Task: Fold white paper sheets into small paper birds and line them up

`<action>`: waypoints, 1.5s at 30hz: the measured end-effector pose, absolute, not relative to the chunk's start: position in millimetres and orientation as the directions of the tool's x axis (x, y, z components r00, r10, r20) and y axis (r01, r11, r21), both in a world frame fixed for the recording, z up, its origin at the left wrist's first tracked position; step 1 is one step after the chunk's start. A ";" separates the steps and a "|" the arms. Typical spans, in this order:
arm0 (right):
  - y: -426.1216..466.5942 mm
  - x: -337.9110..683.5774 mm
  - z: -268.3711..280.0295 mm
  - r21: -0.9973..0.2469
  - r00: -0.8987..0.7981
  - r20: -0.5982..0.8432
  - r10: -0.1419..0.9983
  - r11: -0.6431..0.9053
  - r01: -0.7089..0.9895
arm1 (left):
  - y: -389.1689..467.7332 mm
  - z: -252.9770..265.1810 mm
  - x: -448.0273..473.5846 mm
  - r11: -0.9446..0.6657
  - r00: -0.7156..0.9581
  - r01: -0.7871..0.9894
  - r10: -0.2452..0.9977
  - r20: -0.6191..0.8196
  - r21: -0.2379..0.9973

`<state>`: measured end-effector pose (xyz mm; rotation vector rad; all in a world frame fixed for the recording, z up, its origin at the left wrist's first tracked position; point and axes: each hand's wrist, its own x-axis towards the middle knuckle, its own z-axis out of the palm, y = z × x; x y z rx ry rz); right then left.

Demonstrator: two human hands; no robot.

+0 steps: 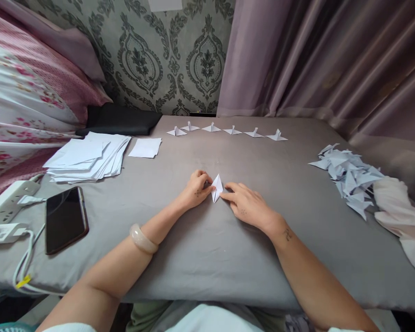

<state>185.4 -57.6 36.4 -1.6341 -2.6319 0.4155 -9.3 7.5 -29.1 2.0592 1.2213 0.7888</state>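
Note:
A small white folded paper (217, 188), kite-shaped with a lengthwise slit, lies on the grey tablecloth (207, 258) between my hands. My left hand (198, 188) has its fingers curled at the paper's left side, the thumb on its edge. At the right side, my right hand (246, 203) rests with fingers stretched out, its thumb tip touching the paper's edge and the index finger slightly apart from it. Farther back stands a row of several folded paper cranes (233, 130).
White paper sheets (90, 159) are stacked at left, with a smaller stack (145, 147) beside them. A phone (66, 219) and power strip (10, 203) with cables sit front left. At right lie a heap of folded papers (352, 173) and pale cloth (401, 212).

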 end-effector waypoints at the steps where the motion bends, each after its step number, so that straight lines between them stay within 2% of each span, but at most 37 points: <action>1: -56.5 187.1 35.2 -0.262 -0.454 -0.115 0.884 0.414 0.872 | 8.7 -30.4 -8.4 -0.367 0.387 0.528 0.907 0.167 0.766; 5: -49.9 190.9 28.4 -0.385 -0.433 -0.043 0.900 0.385 0.839 | 12.4 -30.1 -4.0 -0.248 0.311 0.480 0.945 0.101 0.841; 7: -44.7 189.6 23.1 -0.477 -0.346 0.013 0.938 0.310 0.822 | 11.2 -25.5 -2.3 -0.191 0.284 0.406 0.956 0.075 0.894; 9: -38.6 186.5 16.6 -0.602 -0.186 0.090 0.978 0.202 0.772 | 7.6 -18.4 -1.1 -0.114 0.264 0.239 0.963 0.049 0.964; 11: -32.8 182.4 10.1 -0.743 -0.022 0.165 0.986 0.139 0.655 | 2.9 -10.6 -0.7 -0.025 0.228 0.024 0.973 0.019 0.999; 13: -28.7 178.3 5.7 -0.845 0.083 0.218 0.972 0.146 0.514 | -1.5 -4.1 -1.0 0.014 0.178 -0.122 0.984 0.008 0.992; 15: -27.5 174.8 4.2 -0.891 0.128 0.258 0.957 0.185 0.414 | -4.5 0.0 -1.5 -0.003 0.135 -0.184 0.990 0.028 0.983; 19: -31.4 169.6 7.4 -0.910 0.112 0.295 0.949 0.243 0.337 | -7.8 2.8 -0.9 -0.050 0.105 -0.229 0.992 0.076 0.972; 29: -34.7 164.1 8.0 -0.927 0.073 0.283 0.956 0.253 0.277 | -17.1 7.0 5.2 -0.056 0.204 -0.179 0.974 0.093 0.982; 36: -30.7 173.9 11.9 -0.999 -0.052 -0.011 0.999 -0.013 -0.042 | -15.2 5.7 0.8 0.052 0.330 -0.320 0.942 0.060 0.946; 45: -30.1 178.4 13.5 -0.954 -0.183 -0.164 0.969 -0.203 -0.223 | -12.9 2.9 -0.7 0.080 0.351 -0.405 0.933 0.074 0.911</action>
